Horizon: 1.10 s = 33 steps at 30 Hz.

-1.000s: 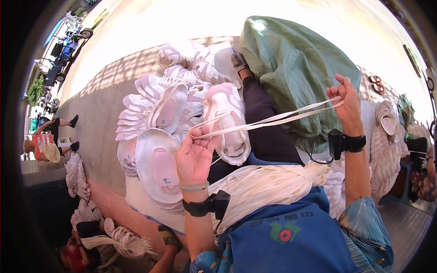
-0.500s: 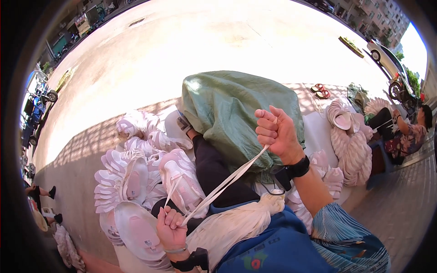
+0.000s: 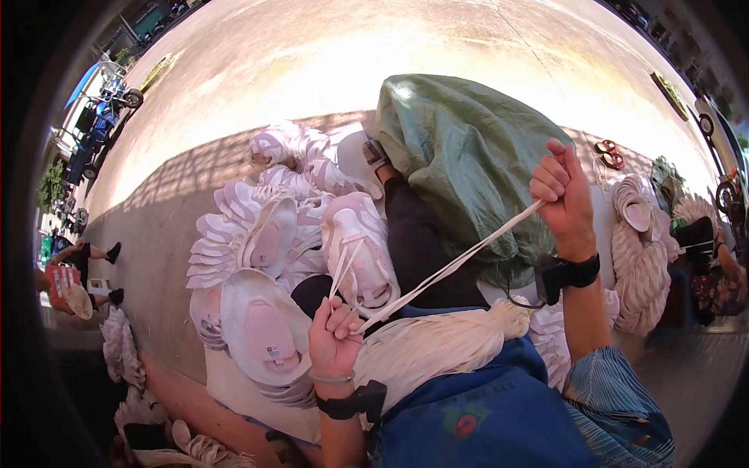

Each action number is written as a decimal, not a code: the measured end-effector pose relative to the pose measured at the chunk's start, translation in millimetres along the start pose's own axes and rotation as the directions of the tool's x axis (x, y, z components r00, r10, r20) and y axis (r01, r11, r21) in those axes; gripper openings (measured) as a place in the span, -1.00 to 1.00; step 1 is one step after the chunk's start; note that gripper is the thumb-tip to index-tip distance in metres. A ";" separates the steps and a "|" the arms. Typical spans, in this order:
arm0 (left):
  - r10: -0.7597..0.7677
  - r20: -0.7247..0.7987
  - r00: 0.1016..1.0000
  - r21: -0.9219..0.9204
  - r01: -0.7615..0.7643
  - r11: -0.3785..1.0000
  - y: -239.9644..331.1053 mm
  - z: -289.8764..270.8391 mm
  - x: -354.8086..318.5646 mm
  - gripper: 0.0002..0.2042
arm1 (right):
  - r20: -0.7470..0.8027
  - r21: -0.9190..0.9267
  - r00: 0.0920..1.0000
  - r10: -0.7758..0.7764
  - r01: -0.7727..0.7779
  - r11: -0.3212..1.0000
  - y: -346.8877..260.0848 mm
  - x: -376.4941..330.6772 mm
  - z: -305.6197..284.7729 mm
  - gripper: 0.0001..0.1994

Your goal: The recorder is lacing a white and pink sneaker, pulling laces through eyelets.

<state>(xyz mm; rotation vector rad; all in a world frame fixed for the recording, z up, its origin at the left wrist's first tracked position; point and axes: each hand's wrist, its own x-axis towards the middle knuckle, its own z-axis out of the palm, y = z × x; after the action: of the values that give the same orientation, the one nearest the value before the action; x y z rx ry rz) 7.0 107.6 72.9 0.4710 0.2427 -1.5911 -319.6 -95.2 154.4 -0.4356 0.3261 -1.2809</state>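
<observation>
Apparently the white lace is only partly into the pink-and-white shoe just beyond your left hand; that hand and your right hand curl tightly around it, a long length left outside, taut between them; a bundle of laces lies near you, unused; your grip hides the ends, and the threading is too small to make out.

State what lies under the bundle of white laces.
The bundle of white laces lies across the blue apron, which shows along its near edge; anything directly beneath the strands is hidden.
</observation>
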 end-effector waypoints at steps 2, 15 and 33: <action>-0.043 0.011 0.999 0.077 0.042 0.996 -4.6 1.4 3.3 -0.74 | 0.091 -0.004 0.995 0.048 -0.047 0.999 -6.6 0.3 2.2 -0.65; -0.140 -0.173 0.975 0.758 0.223 0.613 -21.0 14.2 -31.4 -0.74 | 0.195 -0.951 0.607 0.770 0.309 -0.003 139.7 -26.7 50.8 -0.65; -0.272 0.069 0.960 0.998 -0.064 0.028 -52.3 9.1 -1.6 -0.71 | -0.073 -0.996 0.609 0.790 -0.090 -0.023 213.0 0.0 6.9 -0.72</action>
<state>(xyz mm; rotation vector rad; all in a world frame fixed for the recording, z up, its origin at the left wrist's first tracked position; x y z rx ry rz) -46.0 109.4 75.0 1.3817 -1.2776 -1.7297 -136.4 -46.7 57.0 -1.6697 0.7415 0.0820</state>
